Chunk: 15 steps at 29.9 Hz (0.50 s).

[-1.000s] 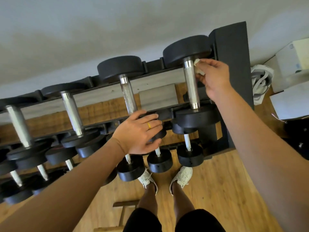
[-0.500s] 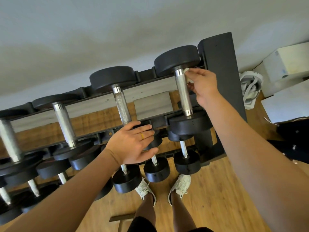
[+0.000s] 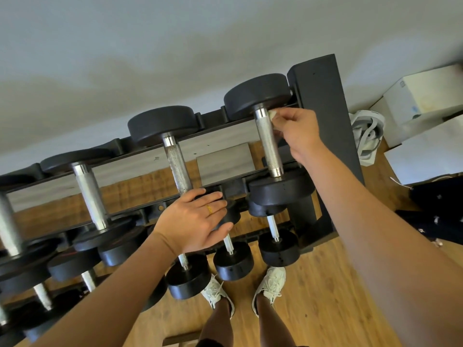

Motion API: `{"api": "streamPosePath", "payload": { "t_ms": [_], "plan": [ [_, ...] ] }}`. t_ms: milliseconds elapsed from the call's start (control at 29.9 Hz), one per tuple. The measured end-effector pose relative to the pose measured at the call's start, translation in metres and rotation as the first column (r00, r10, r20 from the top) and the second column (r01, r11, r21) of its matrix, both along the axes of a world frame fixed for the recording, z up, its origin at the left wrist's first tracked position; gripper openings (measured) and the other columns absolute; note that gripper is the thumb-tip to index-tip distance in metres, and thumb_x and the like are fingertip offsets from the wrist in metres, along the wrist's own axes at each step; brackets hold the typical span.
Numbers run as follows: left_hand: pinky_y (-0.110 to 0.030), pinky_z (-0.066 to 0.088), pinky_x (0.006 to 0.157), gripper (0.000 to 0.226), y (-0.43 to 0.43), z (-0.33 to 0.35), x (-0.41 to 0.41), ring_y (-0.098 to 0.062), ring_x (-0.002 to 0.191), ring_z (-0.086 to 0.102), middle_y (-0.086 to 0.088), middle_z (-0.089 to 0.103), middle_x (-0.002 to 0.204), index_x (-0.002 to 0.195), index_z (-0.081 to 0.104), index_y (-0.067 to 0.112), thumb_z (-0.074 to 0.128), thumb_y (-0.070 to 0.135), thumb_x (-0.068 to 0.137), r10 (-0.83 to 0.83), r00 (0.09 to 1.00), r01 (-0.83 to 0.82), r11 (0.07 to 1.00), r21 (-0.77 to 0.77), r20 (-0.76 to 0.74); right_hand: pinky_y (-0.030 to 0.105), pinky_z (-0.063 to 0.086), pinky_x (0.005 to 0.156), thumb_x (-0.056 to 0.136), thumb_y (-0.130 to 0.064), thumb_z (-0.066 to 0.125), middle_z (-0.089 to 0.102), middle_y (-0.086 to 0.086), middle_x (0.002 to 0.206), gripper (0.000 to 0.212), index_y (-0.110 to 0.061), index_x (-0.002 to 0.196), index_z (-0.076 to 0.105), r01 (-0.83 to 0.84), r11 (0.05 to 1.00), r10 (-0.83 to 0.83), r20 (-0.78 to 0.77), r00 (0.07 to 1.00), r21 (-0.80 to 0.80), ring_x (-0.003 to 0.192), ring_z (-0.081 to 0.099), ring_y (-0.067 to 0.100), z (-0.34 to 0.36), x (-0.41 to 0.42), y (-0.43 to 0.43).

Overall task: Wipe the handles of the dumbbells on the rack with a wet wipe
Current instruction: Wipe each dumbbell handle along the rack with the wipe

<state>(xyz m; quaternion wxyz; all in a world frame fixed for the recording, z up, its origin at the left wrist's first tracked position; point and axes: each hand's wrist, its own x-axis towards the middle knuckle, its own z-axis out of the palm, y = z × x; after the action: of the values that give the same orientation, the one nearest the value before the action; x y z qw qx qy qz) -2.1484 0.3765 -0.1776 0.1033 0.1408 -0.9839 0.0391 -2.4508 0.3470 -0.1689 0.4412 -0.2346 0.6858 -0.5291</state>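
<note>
At one o'clock the right hand pinches the wipe against the handle; wrap it round, drag toward six. Left hand lies spread on the neighbouring dumbbell.

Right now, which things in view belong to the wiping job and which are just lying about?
Job:
wet wipe, pinched by the right hand against the rightmost top dumbbell handle
left hand, resting on the next dumbbell
rack

Lying about, right of the rack:
white boxes
white bag
dark cloth
</note>
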Motion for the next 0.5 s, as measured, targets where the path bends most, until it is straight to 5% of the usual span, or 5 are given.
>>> {"api": "streamPosePath", "payload": {
  "t_ms": [234,502],
  "plan": [
    [-0.041,0.054,0.099,0.050,0.000,0.001,0.000,-0.020,0.116,0.070,0.000,0.078,0.110,0.102,0.082,0.017,0.041,0.045,0.107,-0.007,1.000,0.007,1.000,-0.006,-0.006,0.018,0.054,0.068,0.094,-0.002,0.063,0.075,-0.003,0.085,0.019,-0.014,0.091,0.078,0.061,0.998,-0.062,-0.139,0.988,-0.006,0.075,0.071,0.006,0.002,0.004,-0.007],
    [-0.040,0.053,0.100,0.049,0.001,0.001,-0.001,-0.019,0.115,0.070,0.001,0.078,0.110,0.101,0.082,0.017,0.041,0.044,0.107,0.001,1.000,-0.001,1.000,-0.015,-0.016,0.034,0.060,0.082,0.093,-0.014,0.069,0.076,-0.004,0.090,0.016,-0.026,0.088,0.077,-0.017,0.998,0.026,-0.160,0.987,0.060,0.088,0.072,0.019,-0.002,0.001,0.020]
  ]
}}
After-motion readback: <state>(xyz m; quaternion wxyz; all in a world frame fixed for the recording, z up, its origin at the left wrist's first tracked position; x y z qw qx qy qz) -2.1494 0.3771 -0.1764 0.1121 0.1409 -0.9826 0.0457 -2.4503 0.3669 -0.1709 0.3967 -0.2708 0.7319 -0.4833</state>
